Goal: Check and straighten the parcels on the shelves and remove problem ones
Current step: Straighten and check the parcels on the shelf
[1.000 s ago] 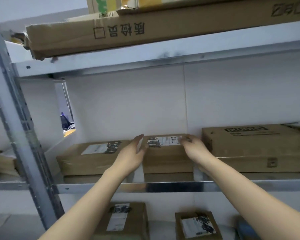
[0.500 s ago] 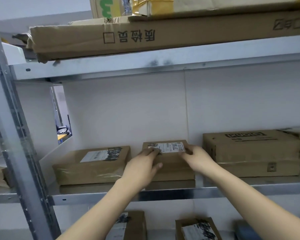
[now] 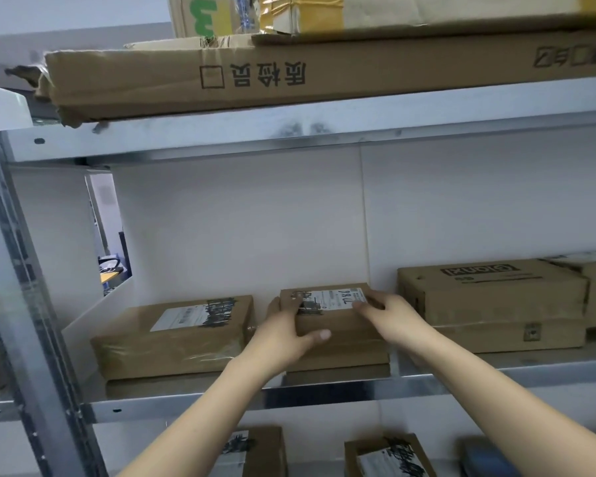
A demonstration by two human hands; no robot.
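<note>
The metal shelf [image 3: 324,390] has a long box [image 3: 358,74] up on its top board. On the board below, a big box [image 3: 489,304] sits at the right and a flat box [image 3: 172,339] at the left. The small box [image 3: 338,342] sits between those two, and my left hand [image 3: 283,333] grips its left side with the thumb on the front, while my right hand [image 3: 393,315] holds its top right corner, fingers curled by the white label [image 3: 334,297].
</note>
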